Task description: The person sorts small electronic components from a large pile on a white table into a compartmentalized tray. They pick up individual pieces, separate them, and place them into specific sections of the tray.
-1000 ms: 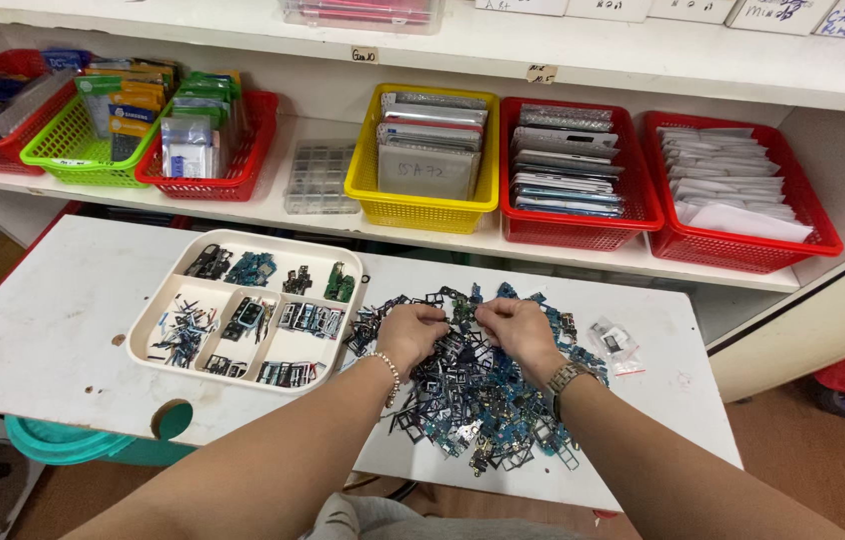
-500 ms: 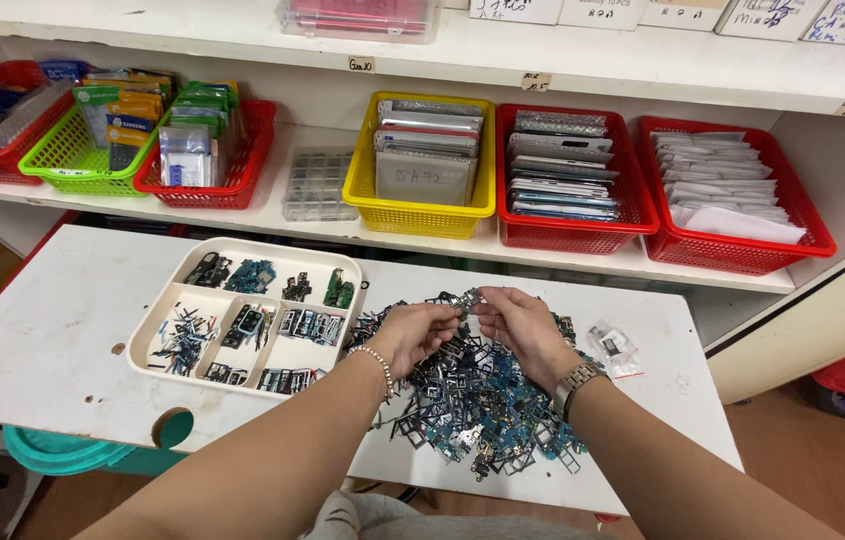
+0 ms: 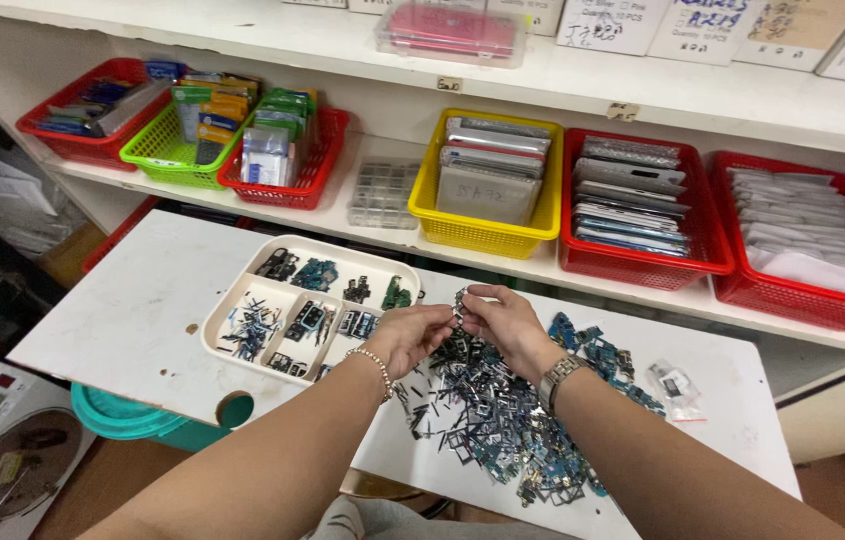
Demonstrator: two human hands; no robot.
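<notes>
White tabletop [image 3: 133, 320] under a shelf of red, green and yellow baskets — small electronic scrap spread across its right half. Both hands have come up off the pile of small metal and circuit parts [image 3: 503, 420]; a second ago they were pressed down into it, fingers spread and raking. Now they meet just above the pile's near-left edge, close to the corner of the cream divided tray [image 3: 243, 290].

Left hand [image 3: 411, 335], beaded bracelet at the wrist, fingers curled inward, pinching one end of a small dark metal part [image 3: 460, 305]. Right hand [image 3: 505, 322], watch on the wrist, closed on the same piece from the other side — fingertips of the two hands nearly touching. Exact shape of the piece too small to tell.

Judgement: raking has given way to picking; one piece is singled out and held between the hands, the rest of the pile lying directly below and to the right. Tray compartments already hold sorted bits, just beside the left hand.
</notes>
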